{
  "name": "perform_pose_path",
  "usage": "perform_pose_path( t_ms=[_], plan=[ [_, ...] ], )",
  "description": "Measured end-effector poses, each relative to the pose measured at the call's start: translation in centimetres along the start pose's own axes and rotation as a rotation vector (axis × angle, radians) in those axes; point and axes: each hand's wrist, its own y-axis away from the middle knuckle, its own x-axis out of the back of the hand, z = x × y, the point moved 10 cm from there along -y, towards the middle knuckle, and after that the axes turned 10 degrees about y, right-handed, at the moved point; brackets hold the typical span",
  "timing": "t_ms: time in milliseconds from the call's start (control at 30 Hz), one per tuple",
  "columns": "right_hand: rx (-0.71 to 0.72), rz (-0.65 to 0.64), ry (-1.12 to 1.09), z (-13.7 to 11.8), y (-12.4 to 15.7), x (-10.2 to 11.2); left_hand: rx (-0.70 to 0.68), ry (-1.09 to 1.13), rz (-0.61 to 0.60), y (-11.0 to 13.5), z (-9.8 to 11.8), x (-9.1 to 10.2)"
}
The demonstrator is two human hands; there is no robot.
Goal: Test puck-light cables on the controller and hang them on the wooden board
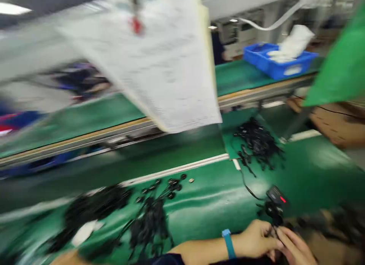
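My left hand (256, 238), with a blue band (229, 243) on its wrist, is closed at the lower right. Its fingertips meet those of my right hand (296, 246), also closed, around a dark piece that looks like a black cable (276, 219). The fingers and motion blur hide most of that piece. Just beyond the hands, a small black device (276, 196) with a lit red display lies on the green work surface (211, 211). A thin lead runs from the device towards the back.
Black cables lie in a heap (256, 139) at the back right and in bundles (151, 223) at the left. White printed sheets (171, 67) hang in front. A blue bin (281, 63) stands on the raised green shelf. At bottom left, a blurred forearm or hand (70, 257) shows.
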Motion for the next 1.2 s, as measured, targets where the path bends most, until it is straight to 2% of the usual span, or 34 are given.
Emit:
perform_pose_path(
  t_ms=[67,100,133,200,300,500,600,733,800,867,933,1033,1100,1200],
  plan=[
    [0.021,-0.02,-0.097,-1.2,-0.9,-2.8,-0.039,-0.074,0.009,0.5,2.8,2.4],
    [0.034,-0.026,-0.143,-1.7,-1.1,-3.7,-0.065,-0.116,-0.008,0.8,4.0,2.9],
    [0.046,-0.02,-0.185,-2.0,-1.0,-4.0,-0.086,-0.148,-0.032,1.0,4.9,2.9],
    [0.068,0.004,-0.254,-1.8,0.1,-3.2,-0.095,-0.186,-0.095,1.2,5.4,1.1],
    [0.096,0.108,-0.344,0.1,3.1,0.7,-0.044,-0.27,-0.184,0.4,3.7,-3.3],
    [0.151,0.38,-0.481,6.6,8.8,10.4,0.053,-0.522,-0.321,-3.6,-2.2,-12.0],
    [0.157,0.464,-0.544,11.1,11.8,16.0,0.05,-0.681,-0.328,-6.0,-6.3,-16.9],
    [0.127,0.558,-0.631,17.9,15.9,24.0,-0.012,-0.852,-0.348,-9.0,-12.3,-24.8],
    [0.103,0.59,-0.667,20.9,17.6,27.3,0.021,-0.866,-0.37,-10.2,-15.4,-28.1],
    [0.072,0.617,-0.694,23.4,19.0,29.8,0.109,-0.855,-0.396,-11.3,-18.3,-30.6],
    [0.034,0.647,-0.706,25.6,20.0,31.7,0.206,-0.854,-0.448,-12.1,-20.5,-32.4],
    [-0.045,0.744,-0.69,28.8,21.5,33.8,0.311,-0.85,-0.528,-13.4,-22.1,-33.6],
    [-0.117,0.846,-0.657,31.2,22.9,35.1,0.368,-0.819,-0.538,-14.7,-22.2,-33.4],
    [-0.229,0.969,-0.559,34.7,25.9,37.3,0.426,-0.78,-0.484,-17.0,-21.5,-32.3]
  ],
)
